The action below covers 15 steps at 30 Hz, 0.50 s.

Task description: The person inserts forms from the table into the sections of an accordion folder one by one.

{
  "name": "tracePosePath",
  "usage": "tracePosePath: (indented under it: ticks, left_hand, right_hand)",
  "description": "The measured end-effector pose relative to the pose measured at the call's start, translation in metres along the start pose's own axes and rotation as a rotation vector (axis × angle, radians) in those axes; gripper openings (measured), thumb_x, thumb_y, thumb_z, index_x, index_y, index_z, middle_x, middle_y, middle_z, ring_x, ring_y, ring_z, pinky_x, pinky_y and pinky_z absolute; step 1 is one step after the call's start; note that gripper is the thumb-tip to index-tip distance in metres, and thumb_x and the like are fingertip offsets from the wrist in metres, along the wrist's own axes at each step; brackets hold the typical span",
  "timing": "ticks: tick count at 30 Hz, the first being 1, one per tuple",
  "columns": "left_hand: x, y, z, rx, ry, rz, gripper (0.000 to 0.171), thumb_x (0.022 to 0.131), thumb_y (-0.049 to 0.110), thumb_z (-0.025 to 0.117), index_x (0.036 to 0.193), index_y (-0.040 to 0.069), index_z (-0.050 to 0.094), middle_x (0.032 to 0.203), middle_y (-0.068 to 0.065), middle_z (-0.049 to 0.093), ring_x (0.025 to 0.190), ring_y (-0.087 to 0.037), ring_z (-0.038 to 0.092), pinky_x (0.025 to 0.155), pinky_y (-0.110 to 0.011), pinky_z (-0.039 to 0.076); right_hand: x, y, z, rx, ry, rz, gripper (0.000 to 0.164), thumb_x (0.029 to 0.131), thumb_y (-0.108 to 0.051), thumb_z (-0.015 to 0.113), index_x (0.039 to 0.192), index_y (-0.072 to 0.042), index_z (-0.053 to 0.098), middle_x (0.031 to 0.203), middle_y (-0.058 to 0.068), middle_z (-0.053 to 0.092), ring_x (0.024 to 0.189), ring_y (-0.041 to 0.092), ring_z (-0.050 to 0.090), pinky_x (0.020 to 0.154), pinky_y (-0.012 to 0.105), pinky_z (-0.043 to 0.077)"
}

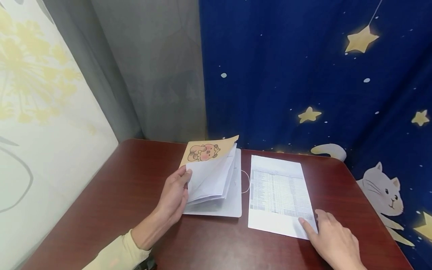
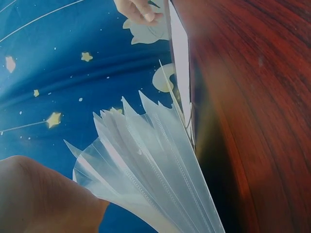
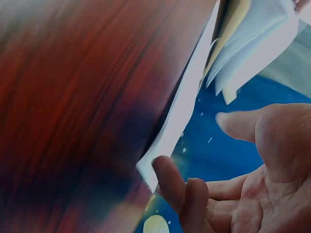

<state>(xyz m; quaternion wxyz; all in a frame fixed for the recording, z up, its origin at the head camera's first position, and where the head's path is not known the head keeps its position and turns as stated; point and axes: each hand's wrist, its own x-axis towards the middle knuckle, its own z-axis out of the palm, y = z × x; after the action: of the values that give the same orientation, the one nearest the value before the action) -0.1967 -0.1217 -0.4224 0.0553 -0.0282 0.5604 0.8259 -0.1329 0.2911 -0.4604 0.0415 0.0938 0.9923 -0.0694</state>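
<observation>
Left of the table's middle stands a part-open document folder (image 1: 233,206) with a tan cover (image 1: 206,150) that bears a cartoon animal. My left hand (image 1: 173,195) grips its cover and a bunch of leaves at the left edge, thumb on top. In the left wrist view, clear plastic sleeves (image 2: 146,160) fan out beside that hand. A sheet printed with a table (image 1: 278,187) lies to the folder's right. At the sheet's lower right corner is my right hand (image 1: 337,240), thumb and fingers apart. In the right wrist view its fingers (image 3: 170,182) are loosely bent near the sheet.
A thin white elastic loop (image 1: 249,182) sticks out from the folder's right side toward the sheet. Behind the reddish-brown table (image 1: 135,180) hang a grey curtain (image 1: 162,75) and a blue star-patterned curtain (image 1: 270,75). A pale patterned surface (image 1: 50,131) borders the left.
</observation>
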Motion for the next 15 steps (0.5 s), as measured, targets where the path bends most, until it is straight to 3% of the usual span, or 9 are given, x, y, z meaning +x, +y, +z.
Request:
tracePosePath:
  ticks: [2, 5, 9, 15]
  left_hand:
    - [0.0000, -0.0001, -0.0005, -0.001, -0.002, 0.003, 0.053, 0.114, 0.018, 0.039, 0.163, 0.001, 0.030, 0.166, -0.009, 0.027, 0.155, -0.021, 0.019, 0.136, -0.044, 0.003]
    - [0.0006, -0.0002, -0.0002, -0.005, -0.006, 0.011, 0.052, 0.114, 0.017, 0.039, 0.163, 0.001, 0.031, 0.164, -0.009, 0.028, 0.154, -0.020, 0.020, 0.136, -0.042, 0.004]
    - [0.0014, -0.0010, -0.0002, -0.015, -0.010, 0.021, 0.051, 0.114, 0.016, 0.039, 0.161, 0.000, 0.033, 0.163, -0.010, 0.030, 0.154, -0.021, 0.021, 0.136, -0.040, 0.006]
    - [0.0021, -0.0007, -0.0011, -0.014, -0.004, 0.021, 0.052, 0.114, 0.016, 0.039, 0.162, 0.000, 0.032, 0.164, -0.009, 0.029, 0.155, -0.020, 0.020, 0.136, -0.040, 0.005]
  right_hand:
    - [0.0014, 0.0046, 0.0002, -0.001, 0.004, 0.009, 0.097, 0.094, -0.074, 0.060, 0.136, 0.013, 0.056, 0.130, 0.038, 0.061, 0.092, 0.049, 0.066, 0.079, 0.070, 0.053]
    - [0.0023, 0.0090, 0.0007, -0.003, -0.011, 0.013, 0.092, 0.095, -0.075, 0.057, 0.124, 0.012, 0.061, 0.107, 0.029, 0.067, 0.076, 0.038, 0.062, 0.067, 0.059, 0.053]
    - [0.0034, 0.0092, 0.0033, 0.002, -0.036, 0.020, 0.074, 0.094, -0.071, 0.063, 0.099, 0.004, 0.062, 0.076, 0.010, 0.057, 0.064, 0.027, 0.051, 0.057, 0.043, 0.044]
    - [0.0070, 0.0055, 0.0082, -0.018, -0.101, 0.058, 0.080, 0.088, -0.068, 0.072, 0.103, 0.010, 0.060, 0.071, 0.009, 0.053, 0.064, 0.026, 0.053, 0.059, 0.041, 0.045]
